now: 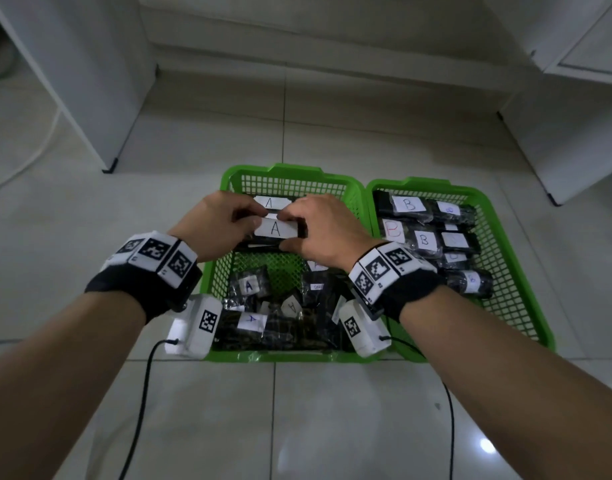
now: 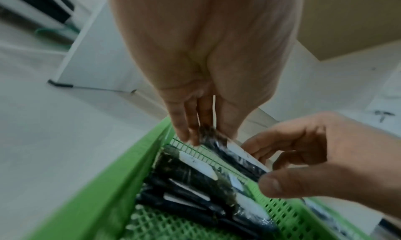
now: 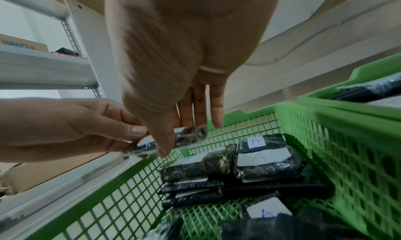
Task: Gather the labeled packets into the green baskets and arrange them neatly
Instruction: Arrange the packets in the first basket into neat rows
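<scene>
Pale glossy floor tiles (image 1: 332, 410) carry two green baskets side by side; the left basket (image 1: 228, 178) holds the A packets, the right basket (image 1: 505, 216) the B ones. Both hands clamp one A-labelled packet (image 1: 275, 230) above the left basket's far end; the left hand (image 1: 221, 220) pinches its left end, the right hand (image 1: 327, 226) its right, thumbs toward the person. It looks light, soft and film-wrapped (likely slippery); gripping the short ends seems best. Both wrists reach forward, fingers angled down.
</scene>
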`<state>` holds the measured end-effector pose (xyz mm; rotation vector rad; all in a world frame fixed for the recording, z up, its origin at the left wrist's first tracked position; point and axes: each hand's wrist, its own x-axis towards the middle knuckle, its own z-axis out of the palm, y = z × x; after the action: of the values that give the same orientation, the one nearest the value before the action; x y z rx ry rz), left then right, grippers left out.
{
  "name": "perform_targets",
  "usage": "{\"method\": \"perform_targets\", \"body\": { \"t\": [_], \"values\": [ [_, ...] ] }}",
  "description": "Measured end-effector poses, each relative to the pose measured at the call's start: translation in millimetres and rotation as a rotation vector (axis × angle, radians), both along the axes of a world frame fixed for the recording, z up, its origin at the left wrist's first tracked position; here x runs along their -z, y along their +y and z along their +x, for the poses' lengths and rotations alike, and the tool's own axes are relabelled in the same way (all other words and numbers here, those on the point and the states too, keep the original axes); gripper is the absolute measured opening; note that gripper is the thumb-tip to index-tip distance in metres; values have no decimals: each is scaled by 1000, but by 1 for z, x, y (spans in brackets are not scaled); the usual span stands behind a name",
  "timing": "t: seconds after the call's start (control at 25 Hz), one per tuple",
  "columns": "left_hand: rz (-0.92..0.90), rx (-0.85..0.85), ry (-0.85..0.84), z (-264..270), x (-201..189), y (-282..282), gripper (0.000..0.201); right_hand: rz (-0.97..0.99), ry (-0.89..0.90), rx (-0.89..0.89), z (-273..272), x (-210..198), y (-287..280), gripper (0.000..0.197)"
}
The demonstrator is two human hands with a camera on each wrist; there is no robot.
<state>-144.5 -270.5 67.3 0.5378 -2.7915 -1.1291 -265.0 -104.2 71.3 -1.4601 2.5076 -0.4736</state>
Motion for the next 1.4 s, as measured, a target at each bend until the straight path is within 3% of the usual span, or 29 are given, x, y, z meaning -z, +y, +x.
{"method": "perform_targets", "body": {
  "t": [0.12, 0.24, 0.36, 0.48, 0.56, 0.64, 0.76, 0.84, 0.96, 1.0, 1.08, 1.2, 1.28, 1.4],
  "values": [
    [-243, 49, -46, 11, 10, -8, 32, 210, -78, 13, 13, 10, 3, 31],
    [-284, 107, -222, 21, 18, -12, 46, 463, 37, -39, 30, 15, 3, 18],
    [-162, 76, -203, 25, 27, -16, 51, 357, 38, -69, 50, 12, -10, 15],
    [-81, 10, -160, 24, 34, -17, 53, 301, -122, -107, 66, 13, -32, 21],
    [-61, 2, -160, 23, 36, -17, 52, 314, -238, -114, 70, 8, -37, 14],
    [-47, -4, -159, 24, 37, -17, 53, 428, -304, -192, 71, 1, -31, 24],
    [-23, -4, -167, 25, 37, -20, 54, 642, -229, -293, 78, 2, -19, 49],
    [20, -6, -175, 26, 33, -18, 51, 587, -273, -239, 75, 5, -16, 36],
    [66, -99, -84, 25, 20, -16, 35, 357, -488, -44, 47, -9, -13, 25],
    [32, -152, -21, 23, 16, -17, 31, 268, -480, 20, 33, -16, -11, 24],
    [-47, -202, 49, 15, 10, -18, 35, 108, -283, 157, 3, -23, -10, 28],
    [-106, -94, -153, 1, 10, -16, 54, 27, 47, 316, -27, -14, -24, 33],
    [-151, -13, -290, -3, 15, -8, 61, 57, 131, 291, -33, -3, -40, 34],
    [-170, 36, -314, -1, 20, -5, 63, 116, 224, 215, -36, 16, -65, 28]
  ]
}}
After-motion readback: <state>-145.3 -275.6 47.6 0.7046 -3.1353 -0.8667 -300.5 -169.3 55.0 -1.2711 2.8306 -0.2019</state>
